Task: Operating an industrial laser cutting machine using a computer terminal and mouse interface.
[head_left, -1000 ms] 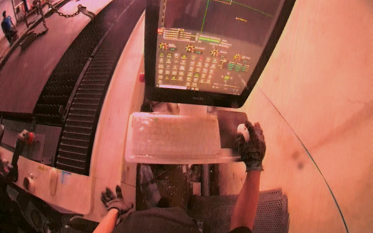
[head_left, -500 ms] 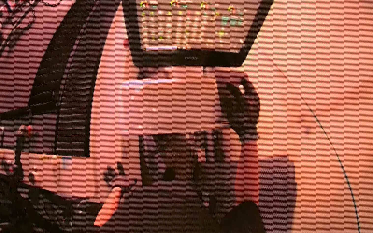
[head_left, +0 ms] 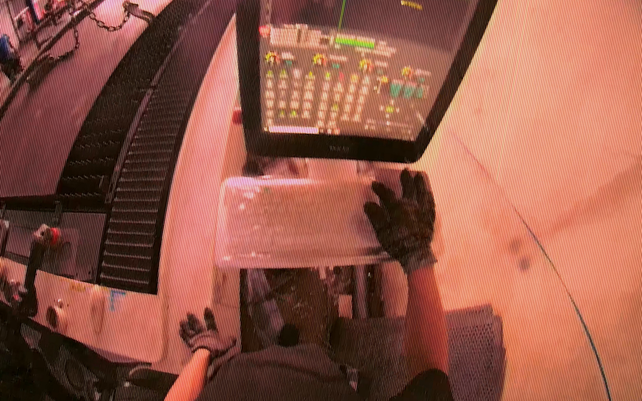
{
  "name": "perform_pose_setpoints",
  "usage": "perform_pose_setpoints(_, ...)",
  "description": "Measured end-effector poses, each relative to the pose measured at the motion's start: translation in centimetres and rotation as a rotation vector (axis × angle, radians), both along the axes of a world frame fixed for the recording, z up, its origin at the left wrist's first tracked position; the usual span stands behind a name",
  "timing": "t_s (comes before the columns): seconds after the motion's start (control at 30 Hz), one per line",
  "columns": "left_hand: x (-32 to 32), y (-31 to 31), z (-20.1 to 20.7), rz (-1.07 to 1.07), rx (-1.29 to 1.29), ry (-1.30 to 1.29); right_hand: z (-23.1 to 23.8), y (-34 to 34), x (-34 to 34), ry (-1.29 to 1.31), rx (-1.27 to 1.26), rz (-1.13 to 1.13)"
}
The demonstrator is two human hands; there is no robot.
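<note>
My right hand (head_left: 405, 222), in a dark patterned glove, is at the right end of a pale keyboard tray (head_left: 291, 221) that looks wrapped in clear plastic. Its fingers are stretched out and spread, and nothing shows in its grip. Whether the palm presses on the tray I cannot tell. Above the tray stands a black-framed monitor (head_left: 339, 145) with a lit screen of small icons and green lines. My left hand (head_left: 206, 333), gloved too, lies low beside the pale edge of a machine (head_left: 193, 221), its fingers apart and holding nothing.
A long machine bed with dark ribbed covers (head_left: 144, 178) runs along the left. A chain (head_left: 104, 20) hangs across its far part. Two people (head_left: 7, 52) are at the far left. A perforated mat (head_left: 472, 373) lies on the floor at my right, near a thin dark green line (head_left: 569, 304).
My right hand's fingers have gone from curled over the tray's dark right end to spread out. The whole view has shifted, so the monitor and tray sit lower. My left hand remains open.
</note>
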State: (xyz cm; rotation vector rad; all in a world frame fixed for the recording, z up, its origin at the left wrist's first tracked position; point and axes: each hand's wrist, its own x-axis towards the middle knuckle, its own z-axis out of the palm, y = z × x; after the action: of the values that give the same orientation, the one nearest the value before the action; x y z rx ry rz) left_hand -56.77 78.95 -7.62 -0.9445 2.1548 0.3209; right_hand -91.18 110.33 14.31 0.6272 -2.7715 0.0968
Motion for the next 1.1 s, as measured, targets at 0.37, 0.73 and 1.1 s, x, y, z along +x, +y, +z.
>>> perform_pose_setpoints(0.37,0.7,-0.1,-0.4,-0.017,0.03,0.043,-1.5,5.3,-0.5,0.179,-0.306,-0.088)
perform_pose_setpoints(0.73,0.1,-0.1,-1.7,-0.044,-0.026,0.003,-1.7,1.1,-2.3,0.242,-0.136,0.056)
perform_pose_setpoints(1.1,-0.4,0.1,-0.9,-0.028,-0.03,-0.029,-0.7,0.0,-2.0,0.201,-0.136,0.057)
